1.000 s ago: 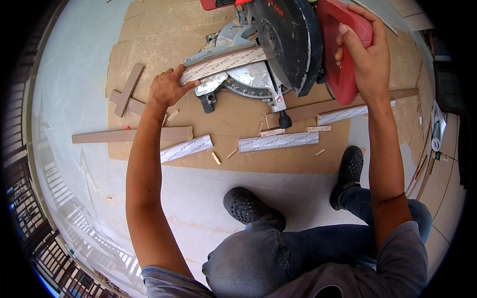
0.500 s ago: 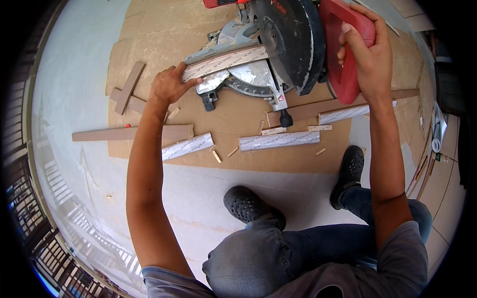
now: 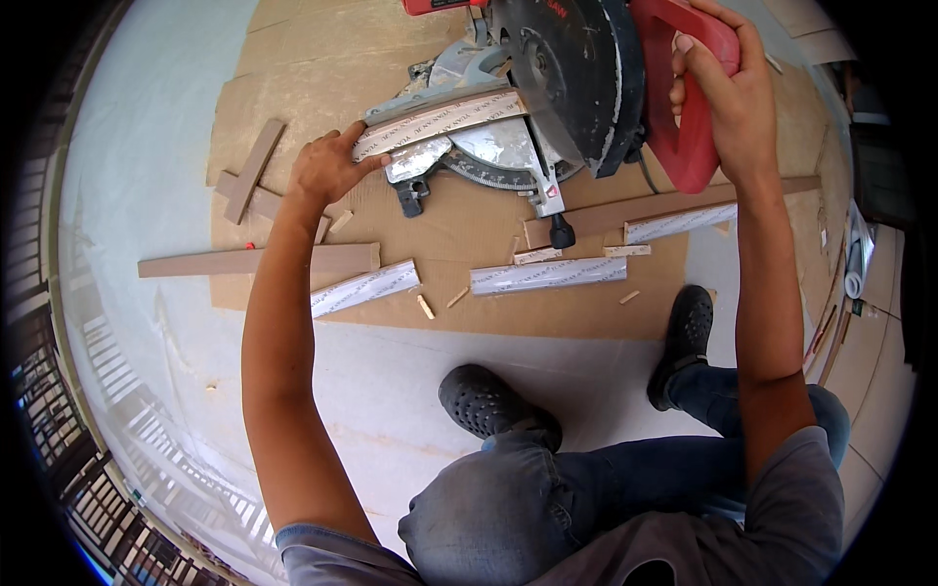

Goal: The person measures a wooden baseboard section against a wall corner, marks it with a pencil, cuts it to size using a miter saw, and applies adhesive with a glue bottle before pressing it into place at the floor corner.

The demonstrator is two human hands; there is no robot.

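Observation:
My left hand [image 3: 327, 168] grips the left end of a short moulding strip [image 3: 445, 118], thumb on its near face and fingers behind. The strip has a printed film on its face and rests on the mitre saw's base [image 3: 493, 146], along the grey fence. Its right end reaches the saw's dark round blade guard [image 3: 586, 88]. My right hand [image 3: 731, 93] is wrapped round the red loop handle [image 3: 689, 156] of the saw head, which sits to the right of the strip. The blade's cutting edge is largely hidden by the guard.
The saw stands on cardboard [image 3: 430, 314]. Near it lie film-covered offcuts [image 3: 547, 276], small wood slivers [image 3: 426, 307], a long brown board [image 3: 674, 207], another board [image 3: 195, 264] and crossed pieces [image 3: 256, 171]. My dark clogs [image 3: 484, 400] are close to the cardboard's near edge.
My left hand and the strip have shifted slightly left. The red handle and my right hand have moved a little up and to the right, with the saw head tilting slightly.

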